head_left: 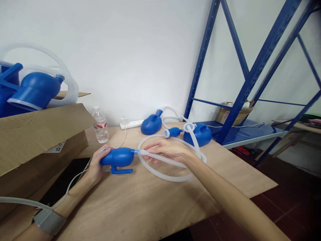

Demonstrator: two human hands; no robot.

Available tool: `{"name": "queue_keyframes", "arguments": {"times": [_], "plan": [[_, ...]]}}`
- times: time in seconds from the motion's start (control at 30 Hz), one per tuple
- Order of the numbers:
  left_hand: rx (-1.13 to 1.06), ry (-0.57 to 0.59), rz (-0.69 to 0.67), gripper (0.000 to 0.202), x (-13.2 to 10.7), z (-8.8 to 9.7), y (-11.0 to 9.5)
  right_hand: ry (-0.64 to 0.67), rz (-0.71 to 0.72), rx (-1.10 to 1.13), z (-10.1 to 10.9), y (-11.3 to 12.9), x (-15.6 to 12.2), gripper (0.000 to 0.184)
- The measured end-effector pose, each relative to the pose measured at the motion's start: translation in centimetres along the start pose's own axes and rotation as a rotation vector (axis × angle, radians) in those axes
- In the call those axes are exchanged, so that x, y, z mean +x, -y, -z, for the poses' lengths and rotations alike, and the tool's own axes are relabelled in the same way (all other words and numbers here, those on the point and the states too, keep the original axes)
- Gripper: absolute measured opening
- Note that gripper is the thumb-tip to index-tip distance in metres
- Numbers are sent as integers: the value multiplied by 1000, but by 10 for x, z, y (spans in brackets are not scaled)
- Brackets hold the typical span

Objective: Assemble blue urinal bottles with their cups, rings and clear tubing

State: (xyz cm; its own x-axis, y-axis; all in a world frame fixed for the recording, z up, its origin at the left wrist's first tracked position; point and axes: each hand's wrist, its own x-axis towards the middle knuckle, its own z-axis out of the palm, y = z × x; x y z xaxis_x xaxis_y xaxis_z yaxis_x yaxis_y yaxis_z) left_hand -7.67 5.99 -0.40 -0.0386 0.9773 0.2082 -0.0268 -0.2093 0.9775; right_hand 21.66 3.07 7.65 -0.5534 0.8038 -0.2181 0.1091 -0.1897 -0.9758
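Note:
My left hand [95, 164] is closed around the wide end of a blue plastic urinal funnel [120, 157], which lies sideways with its handle pointing down. A pale connector joins the funnel's narrow neck to a translucent white hose [173, 177]. Close to that joint, the fingers of my right hand [167, 150] are around the hose. The rest of the hose loops over the table. Behind my right hand, a second blue funnel [173, 132] lies beside a blue urinal bottle [200, 135] with a white ring on top. Another blue bottle [151, 124] stands farther back.
At the left, a cardboard box [47, 127] holds blue urinal parts [40, 88] and hoses. Near it are a water bottle [101, 127] and a dark flat device [66, 180]. A power strip [132, 124] lies by the wall. Blue metal shelving [240, 93] stands right of the wooden table [140, 207].

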Motion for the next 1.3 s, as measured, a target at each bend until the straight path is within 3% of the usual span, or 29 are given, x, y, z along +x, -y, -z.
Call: {"name": "queue_keyframes", "arguments": {"times": [0.23, 0.4, 0.63, 0.9, 1.07, 1.3], "plan": [[-12, 23, -22, 28, 0, 0, 5, -228, 72, 16, 2, -8, -1, 17], [-14, 37, -31, 28, 1, 1, 8, -196, 164, -71, 5, -17, 2, 23], [-11, 44, -34, 31, 0, 0, 7, -278, 320, -519, -7, -16, 5, 29], [61, 49, -57, 32, 0, -1, 7, -290, 365, -515, -7, -12, 7, 20], [75, 28, -97, 32, -1, 0, 7, -327, 439, -632, -5, -18, 10, 25], [74, -1, -147, 32, 0, 6, 13, -372, 411, -692, -11, -11, 26, 24]]}}
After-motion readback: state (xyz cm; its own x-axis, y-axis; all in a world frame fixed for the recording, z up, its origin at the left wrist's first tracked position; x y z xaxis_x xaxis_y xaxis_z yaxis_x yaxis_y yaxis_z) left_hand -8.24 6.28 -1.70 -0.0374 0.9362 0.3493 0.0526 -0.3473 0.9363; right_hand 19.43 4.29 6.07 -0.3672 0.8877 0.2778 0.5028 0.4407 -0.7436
